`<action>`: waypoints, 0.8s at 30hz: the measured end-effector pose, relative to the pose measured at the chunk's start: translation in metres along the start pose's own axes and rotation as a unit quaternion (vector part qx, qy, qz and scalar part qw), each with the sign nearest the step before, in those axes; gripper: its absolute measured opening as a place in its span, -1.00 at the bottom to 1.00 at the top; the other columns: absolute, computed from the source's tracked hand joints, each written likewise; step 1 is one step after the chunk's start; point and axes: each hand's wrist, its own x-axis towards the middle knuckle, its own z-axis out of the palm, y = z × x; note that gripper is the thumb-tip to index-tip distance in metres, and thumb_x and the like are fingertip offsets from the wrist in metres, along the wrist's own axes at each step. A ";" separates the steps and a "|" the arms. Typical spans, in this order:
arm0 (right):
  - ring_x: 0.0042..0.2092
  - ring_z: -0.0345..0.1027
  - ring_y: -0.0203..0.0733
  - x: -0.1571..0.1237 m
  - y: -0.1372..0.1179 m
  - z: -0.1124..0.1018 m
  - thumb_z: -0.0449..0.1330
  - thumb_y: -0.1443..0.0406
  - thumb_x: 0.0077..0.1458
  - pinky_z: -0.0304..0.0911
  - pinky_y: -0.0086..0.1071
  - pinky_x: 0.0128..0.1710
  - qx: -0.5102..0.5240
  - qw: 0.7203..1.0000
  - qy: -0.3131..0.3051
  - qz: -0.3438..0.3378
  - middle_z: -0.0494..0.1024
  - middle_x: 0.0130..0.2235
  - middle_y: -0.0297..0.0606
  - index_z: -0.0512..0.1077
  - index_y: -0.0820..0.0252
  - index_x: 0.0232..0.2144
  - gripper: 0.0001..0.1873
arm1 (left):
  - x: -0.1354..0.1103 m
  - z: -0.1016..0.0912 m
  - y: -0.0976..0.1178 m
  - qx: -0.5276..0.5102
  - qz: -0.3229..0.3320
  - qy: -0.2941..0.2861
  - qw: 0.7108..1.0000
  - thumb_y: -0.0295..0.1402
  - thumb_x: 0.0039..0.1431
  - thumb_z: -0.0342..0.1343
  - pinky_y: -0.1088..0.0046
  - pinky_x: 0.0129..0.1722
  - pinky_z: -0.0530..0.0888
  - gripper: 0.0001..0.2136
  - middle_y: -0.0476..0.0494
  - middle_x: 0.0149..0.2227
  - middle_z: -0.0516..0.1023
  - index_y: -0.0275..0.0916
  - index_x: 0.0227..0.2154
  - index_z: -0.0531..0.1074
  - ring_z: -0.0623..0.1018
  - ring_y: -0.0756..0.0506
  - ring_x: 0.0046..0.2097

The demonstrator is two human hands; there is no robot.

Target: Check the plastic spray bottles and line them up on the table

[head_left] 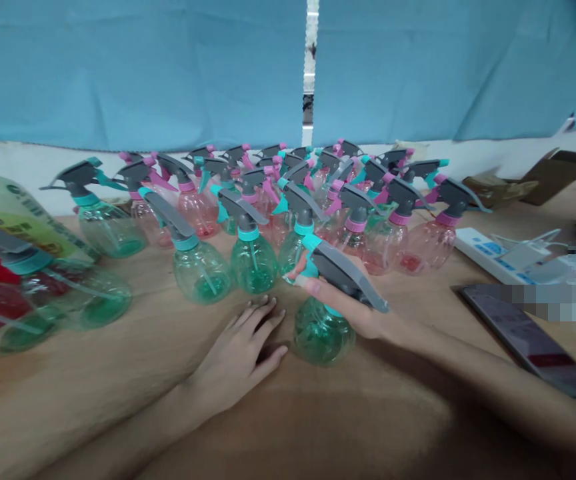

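Note:
My right hand [363, 317] is wrapped round the neck of a green spray bottle [323, 337] with a grey and turquoise trigger head. That bottle stands close to me, slightly blurred, its nozzle pointing left. Flat on the wooden table [278, 433] lies my left hand [241, 353], fingers spread, just left of the held bottle and touching nothing else. In front of it stand a green spray bottle [254, 263] and another green spray bottle [202, 270]. Pink spray bottles, such as one with a pink collar [431, 243], are grouped behind and to the right.
Several more spray bottles fill the table's back. At left are green bottles [103, 300] and a large printed container [28, 207]. A power strip [488, 257], a dark phone-like slab [528, 343] and a cardboard box [561, 175] are at right. A blue cloth [118, 73] hangs behind.

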 end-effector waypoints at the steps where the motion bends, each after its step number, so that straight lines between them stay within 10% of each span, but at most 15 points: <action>1: -0.45 0.19 -0.36 0.000 -0.001 -0.001 0.12 0.15 0.19 0.17 -0.39 -0.41 -0.007 1.000 -0.001 0.000 0.35 -0.45 -0.43 0.38 0.14 -0.34 -0.81 | 0.000 0.000 0.000 0.000 0.001 0.001 1.000 -0.18 0.31 -0.01 0.08 0.16 0.26 -0.54 -0.31 0.20 0.28 -0.28 0.19 0.19 0.26 -0.26 0.23; 15: -0.50 0.04 -0.36 -0.001 -0.007 -0.001 0.11 0.17 0.17 0.03 -0.40 -0.49 -0.012 1.000 0.009 0.018 0.16 -0.54 -0.47 0.25 0.14 -0.48 -0.76 | 0.001 0.001 -0.002 0.015 0.003 -0.002 1.000 -0.16 0.32 -0.03 0.07 0.16 0.25 -0.54 -0.31 0.21 0.27 -0.28 0.19 0.18 0.25 -0.27 0.24; 24: -0.37 0.22 -0.29 -0.002 -0.006 0.003 0.17 0.19 0.11 0.19 -0.33 -0.30 0.022 0.999 0.027 0.028 0.38 -0.35 -0.35 0.38 0.14 -0.15 -0.74 | 0.000 0.002 -0.002 0.004 -0.002 0.002 1.000 -0.17 0.33 -0.03 0.04 0.17 0.23 -0.54 -0.30 0.21 0.27 -0.25 0.20 0.16 0.24 -0.27 0.24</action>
